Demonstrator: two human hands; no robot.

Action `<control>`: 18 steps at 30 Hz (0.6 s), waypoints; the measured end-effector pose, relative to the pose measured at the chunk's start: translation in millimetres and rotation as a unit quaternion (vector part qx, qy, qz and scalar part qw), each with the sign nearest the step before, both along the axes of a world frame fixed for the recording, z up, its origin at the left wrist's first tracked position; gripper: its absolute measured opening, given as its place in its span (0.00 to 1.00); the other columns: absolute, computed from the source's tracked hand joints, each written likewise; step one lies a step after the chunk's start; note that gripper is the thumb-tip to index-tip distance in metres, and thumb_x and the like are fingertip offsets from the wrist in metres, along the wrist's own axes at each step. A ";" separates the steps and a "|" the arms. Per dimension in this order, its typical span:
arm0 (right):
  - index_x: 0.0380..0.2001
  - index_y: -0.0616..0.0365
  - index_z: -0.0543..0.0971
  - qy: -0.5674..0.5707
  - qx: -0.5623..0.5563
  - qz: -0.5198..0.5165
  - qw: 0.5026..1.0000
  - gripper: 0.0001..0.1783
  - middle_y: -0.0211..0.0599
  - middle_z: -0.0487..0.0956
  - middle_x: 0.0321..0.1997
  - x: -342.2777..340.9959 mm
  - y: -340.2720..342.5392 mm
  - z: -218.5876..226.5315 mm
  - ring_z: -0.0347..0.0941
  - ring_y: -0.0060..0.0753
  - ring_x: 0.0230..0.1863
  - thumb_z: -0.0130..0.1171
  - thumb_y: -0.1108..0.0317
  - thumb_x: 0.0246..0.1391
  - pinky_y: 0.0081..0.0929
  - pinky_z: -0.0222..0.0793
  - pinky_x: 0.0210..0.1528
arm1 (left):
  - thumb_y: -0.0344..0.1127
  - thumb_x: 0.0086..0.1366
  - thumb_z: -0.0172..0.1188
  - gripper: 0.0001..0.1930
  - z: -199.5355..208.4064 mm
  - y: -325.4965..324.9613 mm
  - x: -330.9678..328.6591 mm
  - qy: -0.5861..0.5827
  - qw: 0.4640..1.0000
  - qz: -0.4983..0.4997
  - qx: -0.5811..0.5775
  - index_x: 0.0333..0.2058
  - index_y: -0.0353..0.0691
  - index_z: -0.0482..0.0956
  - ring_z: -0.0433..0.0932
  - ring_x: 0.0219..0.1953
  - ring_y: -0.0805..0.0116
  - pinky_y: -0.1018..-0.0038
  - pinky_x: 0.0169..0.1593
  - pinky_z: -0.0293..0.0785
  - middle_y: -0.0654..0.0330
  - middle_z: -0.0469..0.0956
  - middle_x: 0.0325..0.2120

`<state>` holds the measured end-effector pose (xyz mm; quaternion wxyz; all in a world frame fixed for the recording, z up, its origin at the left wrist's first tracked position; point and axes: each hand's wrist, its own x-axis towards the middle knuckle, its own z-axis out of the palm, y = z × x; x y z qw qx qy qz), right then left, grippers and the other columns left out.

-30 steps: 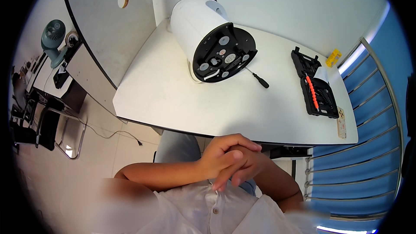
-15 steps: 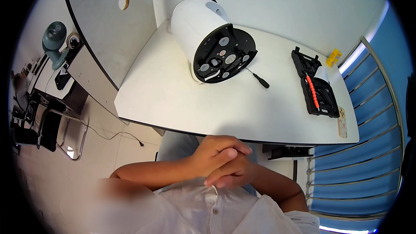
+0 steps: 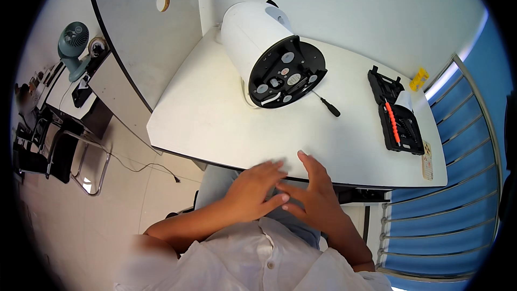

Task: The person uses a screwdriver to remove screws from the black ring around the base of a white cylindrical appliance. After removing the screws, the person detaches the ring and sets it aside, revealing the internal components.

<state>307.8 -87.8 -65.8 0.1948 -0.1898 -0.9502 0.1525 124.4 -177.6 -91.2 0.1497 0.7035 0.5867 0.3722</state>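
Note:
My left hand (image 3: 254, 189) and my right hand (image 3: 315, 189) are just above my lap at the table's near edge. Both hold nothing, their fingers apart, with the fingertips close to each other. On the white table (image 3: 215, 124) a white cylindrical appliance (image 3: 253, 35) lies on its side, its black underside (image 3: 288, 73) with round pale pads turned toward me. A screwdriver (image 3: 330, 108) with a black handle rests right of that underside, its tip hidden beside the base.
At the table's right lies an open black tool case (image 3: 403, 129) with an orange-red flexible shaft (image 3: 392, 123). Near it are a yellow object (image 3: 419, 79) and a narrow pale strip (image 3: 427, 160). A metal railing (image 3: 479, 118) stands right, a grey partition (image 3: 142, 32) left. A cable (image 3: 140, 170) crosses the floor.
My clasped hands have come apart, and their fingers have spread. The right hand has risen over the table edge. The whole view has shifted slightly; the things on the table have not moved.

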 end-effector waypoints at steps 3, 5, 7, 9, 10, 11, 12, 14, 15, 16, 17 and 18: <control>0.38 0.41 0.81 -0.014 0.066 0.094 0.993 0.15 0.42 0.51 0.72 -2.2 -2.0 1.4 0.45 0.63 0.70 0.67 0.56 0.44 0.63 0.57 0.57 | 0.46 0.62 0.59 0.21 5.0 -3.8 -5.7 0.078 0.987 -0.141 -0.007 0.45 0.35 0.75 0.69 0.55 0.44 0.56 0.54 0.66 0.46 0.73 0.48; 0.38 0.45 0.81 -0.047 0.063 0.140 0.987 0.17 0.40 0.51 0.73 -3.7 -6.0 0.5 0.43 0.58 0.71 0.67 0.55 0.43 0.65 0.57 0.56 | 0.44 0.62 0.58 0.19 14.8 -11.6 -0.1 -0.008 0.978 -0.176 -0.107 0.45 0.36 0.73 0.73 0.48 0.45 0.56 0.46 0.69 0.46 0.75 0.41; 0.38 0.48 0.81 -0.007 0.062 0.172 0.983 0.18 0.39 0.52 0.73 -6.1 -9.2 -7.9 0.44 0.56 0.71 0.67 0.55 0.43 0.66 0.58 0.55 | 0.43 0.63 0.58 0.19 14.9 -23.9 4.3 -0.048 0.957 -0.187 -0.219 0.47 0.37 0.71 0.74 0.45 0.46 0.57 0.44 0.70 0.46 0.75 0.37; 0.40 0.53 0.81 -0.013 0.018 0.210 0.977 0.18 0.41 0.55 0.71 -9.0 -14.8 -8.7 0.54 0.52 0.68 0.65 0.57 0.47 0.57 0.62 0.58 | 0.43 0.66 0.54 0.19 4.1 -34.0 1.8 -0.115 0.941 -0.217 -0.231 0.49 0.36 0.69 0.76 0.42 0.48 0.58 0.44 0.71 0.46 0.76 0.39; 0.40 0.53 0.81 -0.024 -0.040 0.245 0.969 0.17 0.41 0.56 0.71 -9.7 -16.2 -21.3 0.57 0.52 0.66 0.64 0.57 0.48 0.54 0.63 0.58 | 0.44 0.67 0.52 0.19 -6.4 -38.5 1.2 -0.144 0.932 -0.233 -0.239 0.49 0.36 0.69 0.76 0.42 0.48 0.58 0.45 0.71 0.47 0.76 0.40; 0.40 0.54 0.81 -0.034 -0.097 0.280 0.954 0.17 0.42 0.57 0.70 -11.0 -19.2 -29.2 0.59 0.52 0.65 0.64 0.57 0.48 0.51 0.64 0.58 | 0.45 0.68 0.51 0.19 -17.9 -44.0 -0.1 -0.172 0.921 -0.247 -0.247 0.49 0.36 0.69 0.76 0.42 0.48 0.58 0.45 0.71 0.47 0.76 0.41; 0.43 0.54 0.81 -0.087 -0.198 0.273 0.937 0.16 0.41 0.57 0.71 -11.4 -22.2 -29.2 0.64 0.50 0.62 0.61 0.60 0.53 0.42 0.65 0.58 | 0.47 0.70 0.48 0.19 -29.0 -47.4 -0.4 -0.169 0.927 -0.235 -0.239 0.48 0.37 0.70 0.77 0.41 0.48 0.60 0.46 0.71 0.48 0.78 0.41; 0.43 0.53 0.81 -0.081 -0.194 0.240 0.948 0.14 0.41 0.58 0.71 -12.3 -24.8 -56.6 0.65 0.50 0.61 0.60 0.62 0.53 0.42 0.65 0.58 | 0.47 0.71 0.47 0.20 -39.9 -45.5 -4.8 -0.153 0.915 -0.205 -0.311 0.50 0.36 0.70 0.77 0.43 0.49 0.62 0.48 0.71 0.48 0.78 0.41; 0.43 0.53 0.81 -0.078 -0.193 0.226 0.952 0.14 0.41 0.58 0.71 -14.7 -25.8 -65.8 0.65 0.51 0.61 0.60 0.63 0.54 0.41 0.65 0.58 | 0.47 0.71 0.47 0.20 -43.8 -45.5 -5.4 -0.145 0.908 -0.188 -0.346 0.51 0.36 0.70 0.77 0.44 0.49 0.63 0.49 0.71 0.47 0.78 0.41; 0.44 0.54 0.80 -0.082 -0.238 0.192 0.949 0.15 0.44 0.59 0.69 -16.8 -27.7 -70.1 0.66 0.51 0.60 0.59 0.65 0.53 0.42 0.65 0.58 | 0.46 0.71 0.48 0.19 -49.4 -45.5 -5.1 -0.171 0.913 -0.171 -0.329 0.50 0.37 0.71 0.78 0.43 0.53 0.64 0.49 0.71 0.51 0.79 0.39; 0.46 0.54 0.79 -0.085 -0.281 0.156 0.943 0.16 0.46 0.61 0.68 -19.9 -29.9 -71.6 0.66 0.52 0.59 0.59 0.67 0.52 0.42 0.65 0.59 | 0.46 0.71 0.48 0.19 -54.0 -44.0 -4.9 -0.190 0.911 -0.155 -0.332 0.49 0.37 0.71 0.78 0.43 0.55 0.65 0.48 0.71 0.52 0.79 0.39; 0.47 0.54 0.78 -0.088 -0.324 0.120 0.934 0.17 0.48 0.62 0.67 -21.3 -30.5 -73.1 0.67 0.53 0.58 0.58 0.68 0.51 0.42 0.64 0.59 | 0.47 0.71 0.48 0.19 -57.9 -42.1 -4.5 -0.209 0.908 -0.140 -0.335 0.48 0.37 0.72 0.78 0.42 0.57 0.65 0.48 0.72 0.53 0.80 0.39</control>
